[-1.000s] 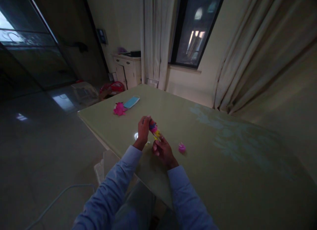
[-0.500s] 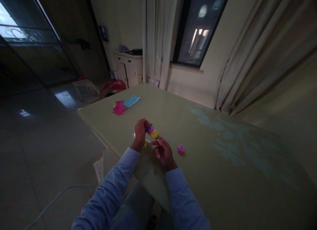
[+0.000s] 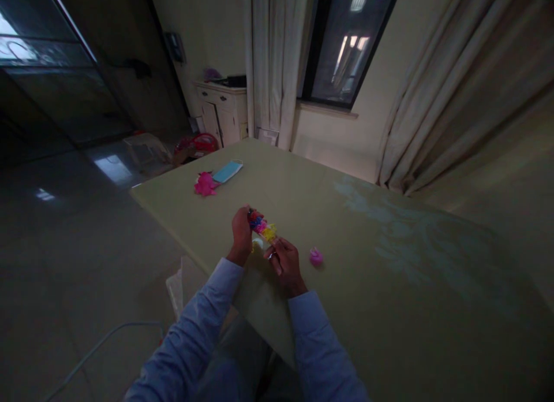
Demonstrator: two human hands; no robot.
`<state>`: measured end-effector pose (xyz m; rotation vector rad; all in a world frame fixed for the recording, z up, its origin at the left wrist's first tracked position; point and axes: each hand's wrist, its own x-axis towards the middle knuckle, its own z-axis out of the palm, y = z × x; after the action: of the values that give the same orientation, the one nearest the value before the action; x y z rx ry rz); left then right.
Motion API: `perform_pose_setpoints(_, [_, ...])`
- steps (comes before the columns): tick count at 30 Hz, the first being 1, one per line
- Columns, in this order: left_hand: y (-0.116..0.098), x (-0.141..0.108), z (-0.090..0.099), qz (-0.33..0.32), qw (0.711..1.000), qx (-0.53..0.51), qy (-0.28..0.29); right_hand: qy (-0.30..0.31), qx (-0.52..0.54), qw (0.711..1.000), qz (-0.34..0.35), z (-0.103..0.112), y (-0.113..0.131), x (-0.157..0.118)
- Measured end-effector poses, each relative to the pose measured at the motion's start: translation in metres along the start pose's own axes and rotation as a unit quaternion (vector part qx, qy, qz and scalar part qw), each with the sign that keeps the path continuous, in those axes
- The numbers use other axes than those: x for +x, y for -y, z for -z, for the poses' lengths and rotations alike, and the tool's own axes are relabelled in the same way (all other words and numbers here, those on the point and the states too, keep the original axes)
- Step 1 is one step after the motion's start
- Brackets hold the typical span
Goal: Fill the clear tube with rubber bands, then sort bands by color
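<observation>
Between my hands is a short stick-like row of small bunched pieces (image 3: pixel 262 224) in red, blue, pink and yellow; its exact kind is too small to make out. My left hand (image 3: pixel 241 231) is closed round the far, red and dark end. At the near, yellow end my right hand (image 3: pixel 285 263) pinches with thumb and fingers. The row is held tilted just above the table (image 3: pixel 294 188). Below it, partly hidden by my hands, lies a small whitish and yellow thing (image 3: pixel 257 244). A small pink bundle (image 3: pixel 315 256) rests to the right of my right hand.
Farther back on the table are a bright pink flower-like item (image 3: pixel 205 184) and a blue face mask (image 3: pixel 228 171), close together. The table's left edge drops to a tiled floor with a pale cable (image 3: pixel 108 335). A white cabinet (image 3: pixel 223 113) and curtains stand behind.
Both hands keep their hold on the coloured row. My left hand has shifted slightly, and the view has tilted a little. The small thing beneath the row shows more clearly now.
</observation>
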<state>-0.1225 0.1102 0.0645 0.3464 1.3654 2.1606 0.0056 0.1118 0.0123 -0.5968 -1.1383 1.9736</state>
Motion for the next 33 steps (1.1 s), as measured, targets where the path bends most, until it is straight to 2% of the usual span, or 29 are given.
perform_pose_setpoints(7, [0.010, 0.002, 0.009, -0.048, 0.998, 0.028, -0.021, -0.038, -0.048, 0.998, 0.026, -0.004, -0.003, 0.002])
perform_pose_setpoints(13, [0.009, 0.012, 0.018, -0.153, 0.982, 0.101, -0.056, -0.118, -0.075, 0.990, 0.034, 0.004, -0.008, 0.008])
perform_pose_setpoints(15, [0.008, 0.013, 0.020, -0.177, 0.975, 0.124, -0.048, -0.139, -0.102, 0.985, 0.026, 0.005, -0.007, 0.009])
perform_pose_setpoints(20, [0.007, 0.012, 0.021, -0.170, 0.969, 0.177, -0.010, -0.133, -0.180, 0.975, -0.007, 0.008, -0.006, 0.009])
perform_pose_setpoints(26, [0.010, 0.013, 0.024, -0.193, 0.950, 0.245, 0.027, -0.131, -0.192, 0.972, -0.025, 0.008, -0.008, 0.009])
perform_pose_setpoints(33, [0.011, 0.014, 0.024, -0.190, 0.941, 0.276, 0.050, -0.144, -0.218, 0.965, -0.026, 0.003, -0.010, 0.009])
